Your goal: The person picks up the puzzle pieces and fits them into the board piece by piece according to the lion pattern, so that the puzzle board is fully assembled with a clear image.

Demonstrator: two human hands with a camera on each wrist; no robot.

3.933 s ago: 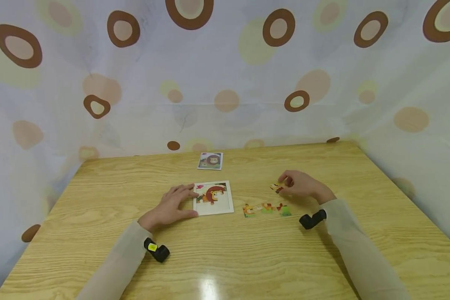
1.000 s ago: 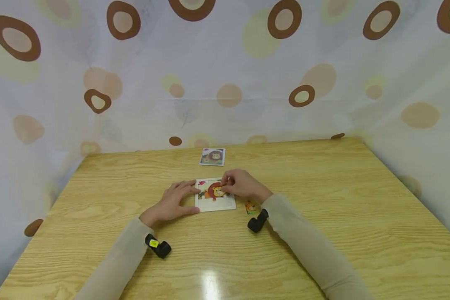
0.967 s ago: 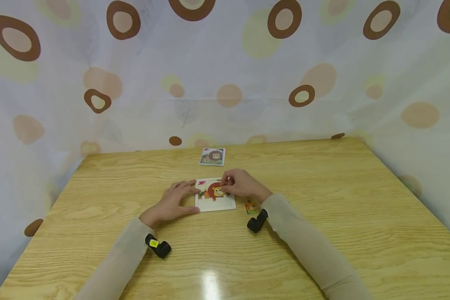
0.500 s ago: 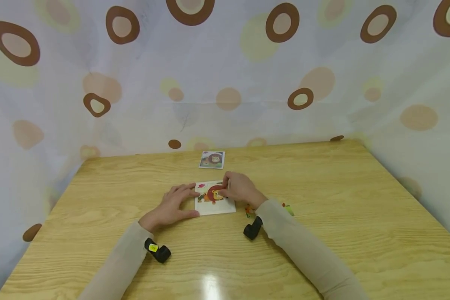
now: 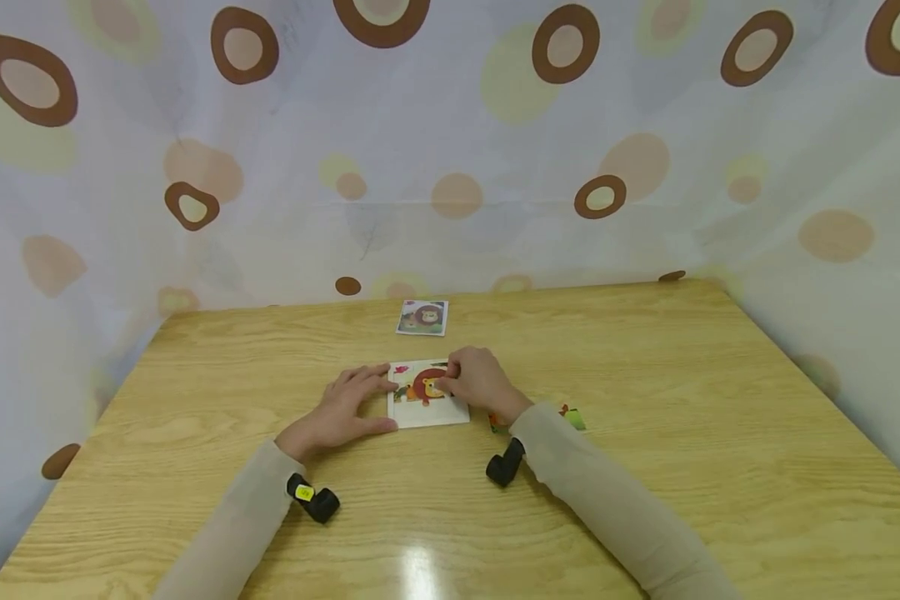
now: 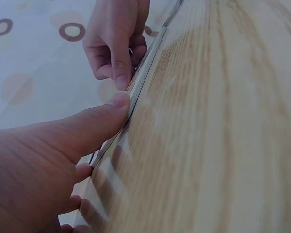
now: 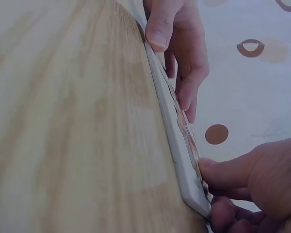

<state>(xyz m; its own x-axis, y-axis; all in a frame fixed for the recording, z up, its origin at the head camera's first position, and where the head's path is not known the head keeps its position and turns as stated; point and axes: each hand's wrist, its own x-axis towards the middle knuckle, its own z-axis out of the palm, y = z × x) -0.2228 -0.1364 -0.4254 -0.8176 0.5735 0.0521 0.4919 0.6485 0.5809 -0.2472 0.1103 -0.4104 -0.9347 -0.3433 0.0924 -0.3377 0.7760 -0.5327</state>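
Observation:
A white-framed lion puzzle [image 5: 429, 418] lies flat on the table, its upper part filled with picture pieces and its lower part bare white. Along its left edge rests my left hand [image 5: 341, 411], thumb on the near corner and fingers spread toward the far corner. My right hand [image 5: 483, 383] pinches a puzzle piece at the right of the lion's face; the piece is mostly hidden by thumb and fingers. In the right wrist view, the right thumb [image 7: 218, 173] presses down at the frame's edge. An orange puzzle piece [image 5: 493, 423] shows partly beside the right wrist.
A green-and-red puzzle piece [image 5: 573, 417] lies just past the right sleeve, partly covered. Behind the frame is a small lion picture card [image 5: 422, 318]. A patterned cloth [image 5: 450, 242] rises along the table's far edge. Both wrists wear black cameras.
From the loose pieces on the right, my right hand has carried a piece left to the frame. Over the last second it stays there almost still. The left hand keeps its place.

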